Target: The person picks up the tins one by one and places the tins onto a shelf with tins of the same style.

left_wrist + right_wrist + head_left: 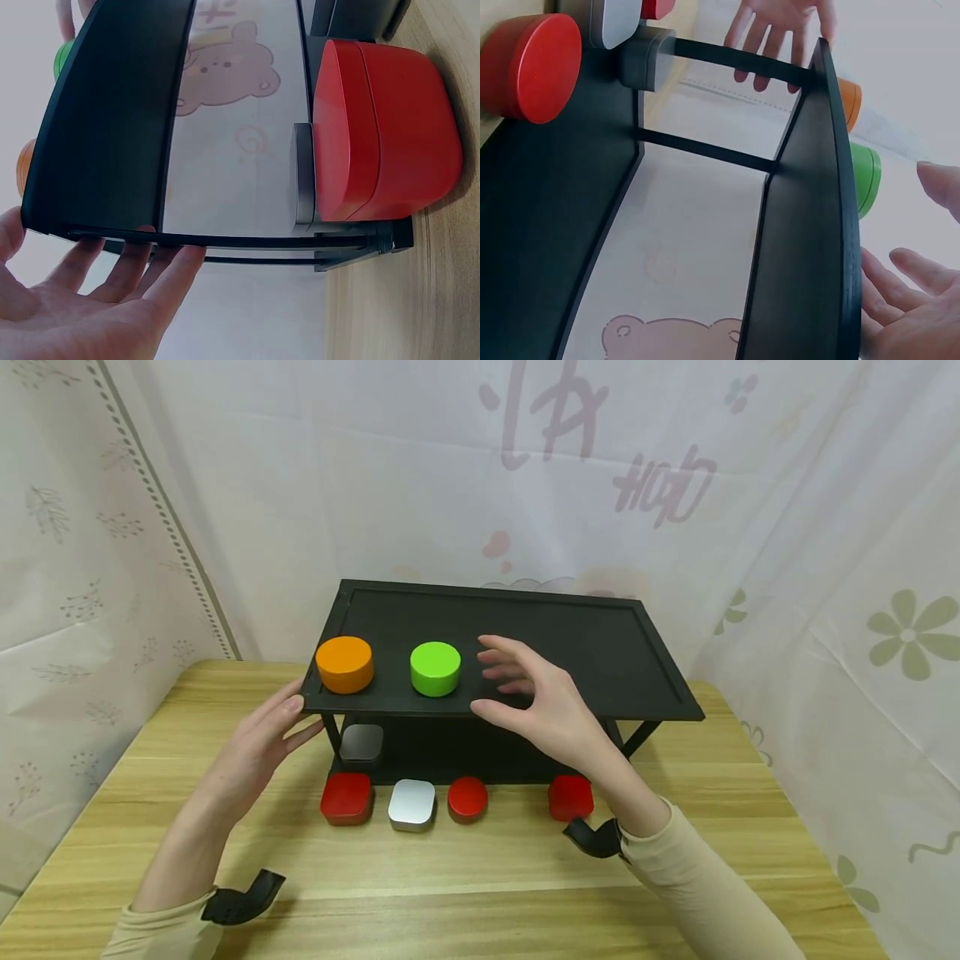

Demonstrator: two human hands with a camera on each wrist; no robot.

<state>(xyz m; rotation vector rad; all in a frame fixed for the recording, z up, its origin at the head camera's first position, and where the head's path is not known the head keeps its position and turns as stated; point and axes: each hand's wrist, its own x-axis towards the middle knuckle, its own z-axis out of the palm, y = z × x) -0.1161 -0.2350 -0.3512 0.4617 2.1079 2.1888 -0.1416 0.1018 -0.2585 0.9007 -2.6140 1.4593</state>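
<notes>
A black two-tier shelf (525, 652) stands on the wooden table. My left hand (258, 747) holds its upper board at the front left corner, thumb at the top edge and fingers by the side frame (225, 240). On that board sit an orange round tin (345, 666), close to the left hand, and a bright green round tin (435, 669) to its right. Over the board, just right of the green tin, is my right hand (536, 702), thumb and fingers spread apart with nothing between them. Both tins show partly behind the board in the right wrist view.
A grey square tin (362, 744) sits on the lower tier at left. Along the shelf's front are a red square tin (347, 799), a silver square tin (412, 805), a red round tin (467, 800) and another red tin (570, 798). A printed curtain (420, 485) hangs behind.
</notes>
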